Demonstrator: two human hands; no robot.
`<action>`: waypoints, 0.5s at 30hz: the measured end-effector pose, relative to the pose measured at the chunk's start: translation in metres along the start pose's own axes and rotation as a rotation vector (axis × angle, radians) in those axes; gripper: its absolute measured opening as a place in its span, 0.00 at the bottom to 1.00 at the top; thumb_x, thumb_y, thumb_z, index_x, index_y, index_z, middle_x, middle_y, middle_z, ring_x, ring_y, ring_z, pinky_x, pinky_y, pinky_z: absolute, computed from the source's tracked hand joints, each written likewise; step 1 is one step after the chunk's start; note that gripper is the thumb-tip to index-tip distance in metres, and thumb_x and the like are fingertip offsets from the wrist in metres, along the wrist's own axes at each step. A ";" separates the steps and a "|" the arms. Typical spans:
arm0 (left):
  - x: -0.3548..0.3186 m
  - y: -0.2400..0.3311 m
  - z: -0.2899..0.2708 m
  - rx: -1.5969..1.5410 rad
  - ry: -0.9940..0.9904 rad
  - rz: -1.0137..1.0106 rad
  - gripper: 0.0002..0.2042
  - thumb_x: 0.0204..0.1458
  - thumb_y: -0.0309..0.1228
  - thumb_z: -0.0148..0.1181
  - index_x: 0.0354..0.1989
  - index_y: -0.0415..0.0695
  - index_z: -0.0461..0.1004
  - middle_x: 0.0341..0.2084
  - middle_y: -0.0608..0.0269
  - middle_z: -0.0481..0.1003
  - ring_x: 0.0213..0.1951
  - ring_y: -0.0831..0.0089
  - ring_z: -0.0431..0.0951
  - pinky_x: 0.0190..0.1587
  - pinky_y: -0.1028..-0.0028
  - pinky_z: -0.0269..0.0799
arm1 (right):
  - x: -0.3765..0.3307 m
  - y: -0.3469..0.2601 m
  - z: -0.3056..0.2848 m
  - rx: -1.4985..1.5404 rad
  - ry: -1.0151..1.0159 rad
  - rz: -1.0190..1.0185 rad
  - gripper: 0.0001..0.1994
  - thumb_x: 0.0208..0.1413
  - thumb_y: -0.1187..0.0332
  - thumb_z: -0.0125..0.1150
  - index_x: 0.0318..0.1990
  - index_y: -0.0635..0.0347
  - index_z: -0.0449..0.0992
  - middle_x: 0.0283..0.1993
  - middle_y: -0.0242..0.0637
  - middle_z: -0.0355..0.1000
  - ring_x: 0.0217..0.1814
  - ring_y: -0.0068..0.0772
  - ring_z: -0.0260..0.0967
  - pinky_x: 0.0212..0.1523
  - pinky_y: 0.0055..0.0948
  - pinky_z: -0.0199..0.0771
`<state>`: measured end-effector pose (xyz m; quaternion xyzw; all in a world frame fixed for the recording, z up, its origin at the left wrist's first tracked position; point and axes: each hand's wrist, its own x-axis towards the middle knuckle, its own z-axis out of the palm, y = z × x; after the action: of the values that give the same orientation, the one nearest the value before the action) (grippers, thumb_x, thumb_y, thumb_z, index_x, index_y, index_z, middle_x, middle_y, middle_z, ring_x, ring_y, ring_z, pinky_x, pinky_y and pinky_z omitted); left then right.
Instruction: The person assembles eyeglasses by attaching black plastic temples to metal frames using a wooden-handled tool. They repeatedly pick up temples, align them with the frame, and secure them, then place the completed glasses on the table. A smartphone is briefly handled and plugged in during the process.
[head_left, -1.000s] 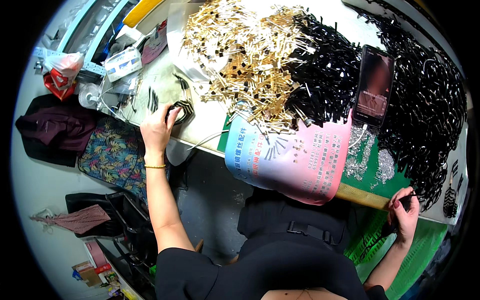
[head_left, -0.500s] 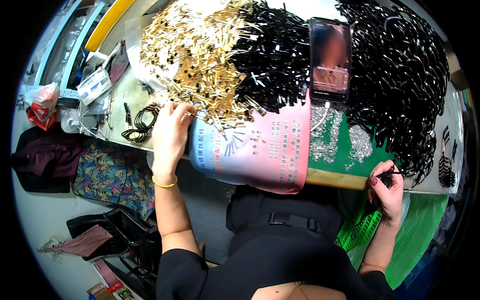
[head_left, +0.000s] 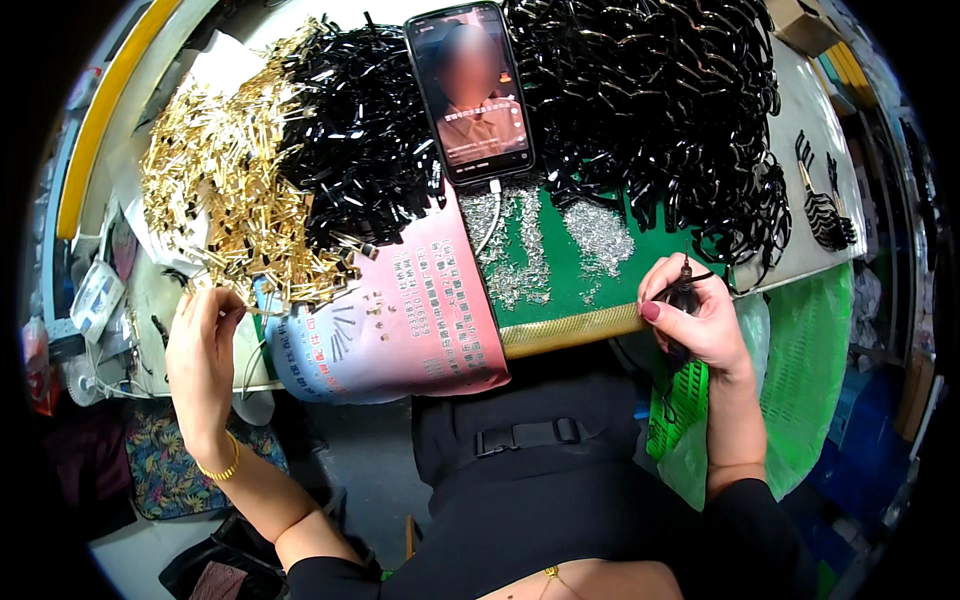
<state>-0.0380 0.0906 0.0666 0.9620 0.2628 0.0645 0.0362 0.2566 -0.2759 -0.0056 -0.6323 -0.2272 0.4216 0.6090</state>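
My left hand (head_left: 205, 345) is at the near edge of a heap of thin gold strips (head_left: 215, 185), its thumb and fingertips pinched on what looks like one thin gold strip. To the right, my right hand (head_left: 705, 325) is wrapped round a black handheld tool (head_left: 682, 300) with a thin upright tip. A dark cord or loop dangles below that hand. A slim black piece also shows by its fingers, but its shape is unclear. Between my hands lie a pink and blue printed mat (head_left: 400, 340) and a green mat (head_left: 570, 290) scattered with tiny silver screw-like parts (head_left: 600, 235).
A phone (head_left: 475, 95) stands upright with a white cable plugged in. Behind are heaps of black strips (head_left: 360, 130) and black spectacle-frame-like pieces (head_left: 650, 100). Striped black pieces (head_left: 828, 220) lie at the right. A green basket (head_left: 680, 410) and green bag (head_left: 810, 390) sit below the table edge.
The view has turned to the right, so the table's contents appear shifted left. My left hand stays by the gold heap; my right hand still grips the black tool, slightly raised.
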 end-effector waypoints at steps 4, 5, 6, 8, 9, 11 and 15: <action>-0.017 0.037 0.002 -0.015 0.096 0.009 0.06 0.50 0.17 0.61 0.35 0.37 0.73 0.30 0.55 0.74 0.34 0.57 0.74 0.38 0.63 0.70 | -0.002 -0.001 0.001 -0.011 0.012 0.001 0.07 0.57 0.73 0.69 0.37 0.60 0.75 0.28 0.25 0.70 0.22 0.11 0.64 0.21 0.14 0.61; -0.020 0.042 0.009 -0.029 0.100 0.032 0.07 0.49 0.16 0.62 0.35 0.38 0.73 0.29 0.55 0.74 0.34 0.57 0.75 0.38 0.64 0.71 | -0.002 0.000 0.002 0.002 0.022 0.002 0.07 0.57 0.73 0.69 0.37 0.59 0.75 0.28 0.25 0.70 0.22 0.11 0.64 0.21 0.14 0.61; -0.023 0.043 0.024 -0.075 0.102 0.004 0.08 0.50 0.15 0.63 0.36 0.37 0.74 0.30 0.56 0.75 0.34 0.60 0.76 0.37 0.67 0.72 | -0.002 0.000 0.003 0.013 0.031 0.004 0.07 0.57 0.73 0.69 0.37 0.59 0.75 0.28 0.25 0.70 0.22 0.11 0.64 0.21 0.14 0.61; -0.028 0.044 0.054 -0.556 0.116 -0.170 0.03 0.57 0.17 0.60 0.37 0.36 0.75 0.34 0.59 0.78 0.31 0.73 0.76 0.35 0.75 0.72 | -0.001 0.001 0.003 0.016 0.043 0.000 0.08 0.56 0.74 0.70 0.38 0.60 0.75 0.29 0.26 0.71 0.23 0.11 0.65 0.21 0.14 0.62; -0.032 0.044 0.068 -0.825 0.117 -0.303 0.01 0.59 0.17 0.59 0.38 0.35 0.75 0.35 0.60 0.79 0.30 0.77 0.75 0.34 0.78 0.72 | -0.001 0.001 0.003 0.009 0.043 -0.004 0.08 0.56 0.74 0.70 0.38 0.60 0.75 0.29 0.27 0.72 0.23 0.11 0.65 0.21 0.14 0.63; -0.033 0.042 0.088 -0.763 0.134 -0.184 0.02 0.61 0.16 0.57 0.40 0.34 0.74 0.35 0.62 0.79 0.30 0.81 0.75 0.35 0.81 0.71 | -0.001 0.003 0.004 0.000 0.045 -0.007 0.08 0.56 0.73 0.70 0.39 0.60 0.75 0.29 0.27 0.72 0.23 0.11 0.65 0.21 0.14 0.63; -0.044 0.050 0.095 -1.116 0.347 -0.238 0.06 0.64 0.17 0.51 0.47 0.35 0.70 0.34 0.57 0.77 0.19 0.82 0.69 0.21 0.82 0.64 | -0.004 -0.005 0.005 0.019 0.059 0.021 0.08 0.56 0.76 0.69 0.37 0.60 0.74 0.34 0.35 0.78 0.24 0.13 0.67 0.21 0.15 0.65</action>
<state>-0.0368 0.0221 -0.0265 0.7368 0.2974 0.3447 0.4998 0.2518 -0.2757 0.0011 -0.6411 -0.1985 0.4113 0.6167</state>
